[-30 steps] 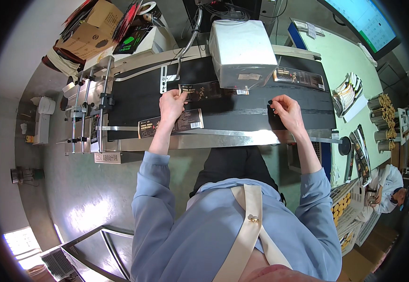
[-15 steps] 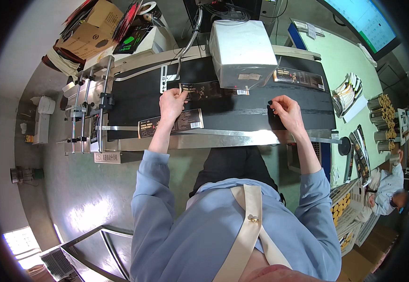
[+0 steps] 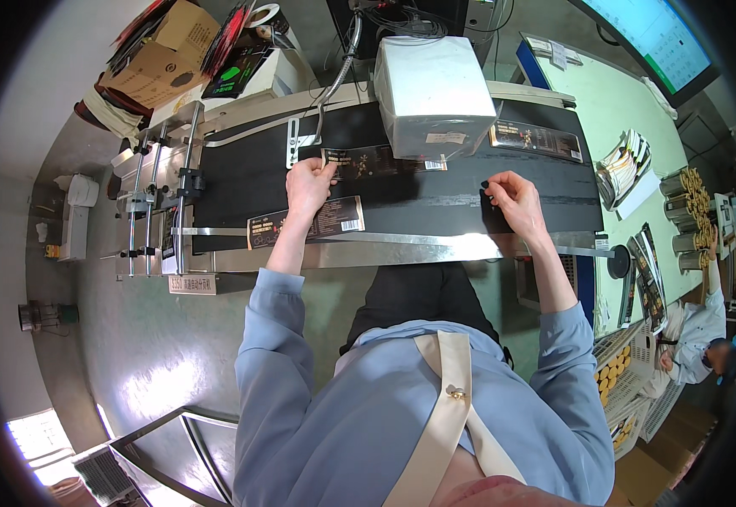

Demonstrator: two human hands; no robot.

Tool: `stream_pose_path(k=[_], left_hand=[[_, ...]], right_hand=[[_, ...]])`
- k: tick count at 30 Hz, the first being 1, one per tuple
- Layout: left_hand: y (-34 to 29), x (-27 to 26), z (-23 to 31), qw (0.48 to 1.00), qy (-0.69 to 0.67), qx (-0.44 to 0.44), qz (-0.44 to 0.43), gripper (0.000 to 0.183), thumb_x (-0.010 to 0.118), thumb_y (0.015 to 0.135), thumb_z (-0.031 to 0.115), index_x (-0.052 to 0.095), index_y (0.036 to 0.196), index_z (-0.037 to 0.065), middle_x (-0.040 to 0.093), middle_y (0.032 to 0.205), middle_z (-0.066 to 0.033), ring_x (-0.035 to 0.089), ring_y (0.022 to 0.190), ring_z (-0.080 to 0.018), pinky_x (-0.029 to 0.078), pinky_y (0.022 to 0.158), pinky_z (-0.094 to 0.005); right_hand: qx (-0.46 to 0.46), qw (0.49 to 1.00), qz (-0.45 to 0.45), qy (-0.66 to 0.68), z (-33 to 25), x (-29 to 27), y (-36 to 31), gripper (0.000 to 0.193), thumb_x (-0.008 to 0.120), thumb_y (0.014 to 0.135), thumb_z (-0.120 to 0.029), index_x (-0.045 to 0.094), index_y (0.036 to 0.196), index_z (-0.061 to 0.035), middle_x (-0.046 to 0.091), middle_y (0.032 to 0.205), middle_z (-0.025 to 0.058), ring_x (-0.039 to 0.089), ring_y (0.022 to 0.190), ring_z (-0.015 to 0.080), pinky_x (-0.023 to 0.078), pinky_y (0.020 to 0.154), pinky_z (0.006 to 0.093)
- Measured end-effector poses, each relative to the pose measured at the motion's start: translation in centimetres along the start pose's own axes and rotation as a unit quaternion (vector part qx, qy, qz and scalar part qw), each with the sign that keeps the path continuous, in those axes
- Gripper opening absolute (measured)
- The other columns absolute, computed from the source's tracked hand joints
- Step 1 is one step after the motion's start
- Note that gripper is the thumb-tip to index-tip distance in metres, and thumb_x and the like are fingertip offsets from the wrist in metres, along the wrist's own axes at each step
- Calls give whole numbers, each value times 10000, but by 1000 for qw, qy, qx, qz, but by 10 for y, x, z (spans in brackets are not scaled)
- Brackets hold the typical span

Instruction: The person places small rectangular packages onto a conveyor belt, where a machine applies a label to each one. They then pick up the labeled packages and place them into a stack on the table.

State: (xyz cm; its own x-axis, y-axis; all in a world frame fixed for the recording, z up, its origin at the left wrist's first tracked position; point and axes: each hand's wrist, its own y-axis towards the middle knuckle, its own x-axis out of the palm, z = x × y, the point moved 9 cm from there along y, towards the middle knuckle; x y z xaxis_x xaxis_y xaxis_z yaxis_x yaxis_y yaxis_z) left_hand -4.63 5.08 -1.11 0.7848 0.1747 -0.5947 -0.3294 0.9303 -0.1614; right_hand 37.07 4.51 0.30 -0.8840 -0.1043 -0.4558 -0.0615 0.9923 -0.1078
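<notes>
My left hand (image 3: 309,186) is closed in a pinch at the left end of a flat black printed label (image 3: 368,162), which lies on the black conveyor belt (image 3: 241,190). Part of that label's far edge is hidden by a white box-shaped device under clear plastic (image 3: 437,84). Beneath my left wrist rests a second black label (image 3: 338,215), partly covered by the forearm. My right hand (image 3: 516,201) hovers over the belt, thumb and fingers pressed together on a small dark thing too small to name. A third label (image 3: 537,140) lies farther right on the belt.
A metal rail (image 3: 435,248) edges the belt's near side; a frame of metal rods (image 3: 161,194) stands at its left end. On the right, a pale green table (image 3: 638,127) holds stacked labels and golden-topped canisters (image 3: 689,211). A co-worker (image 3: 697,338) is at far right.
My hands and the labels are almost where they were. At far right, the co-worker's arm has stretched out toward the canisters.
</notes>
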Motion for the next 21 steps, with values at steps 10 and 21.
stream_pose_path(k=[10,21], left_hand=[[0,-1,0,1000,0,4,-3,245,736,926,230,768,968,-10,747,708,-78,660,552,-110,525,577,-293],[5,4,-4,1000,-2,25,-6,246,738,921,234,764,956,-8,742,703,-72,655,541,-110,519,535,-297]], right_hand=[[3,1000,-4,-2,-3,-2,1,247,625,977,-181,689,1073,38,767,908,106,702,799,138,557,746,292],[-139,959,184,-164,-83,-118,11,172,667,940,-125,704,1050,2,721,932,110,652,672,163,525,661,323]])
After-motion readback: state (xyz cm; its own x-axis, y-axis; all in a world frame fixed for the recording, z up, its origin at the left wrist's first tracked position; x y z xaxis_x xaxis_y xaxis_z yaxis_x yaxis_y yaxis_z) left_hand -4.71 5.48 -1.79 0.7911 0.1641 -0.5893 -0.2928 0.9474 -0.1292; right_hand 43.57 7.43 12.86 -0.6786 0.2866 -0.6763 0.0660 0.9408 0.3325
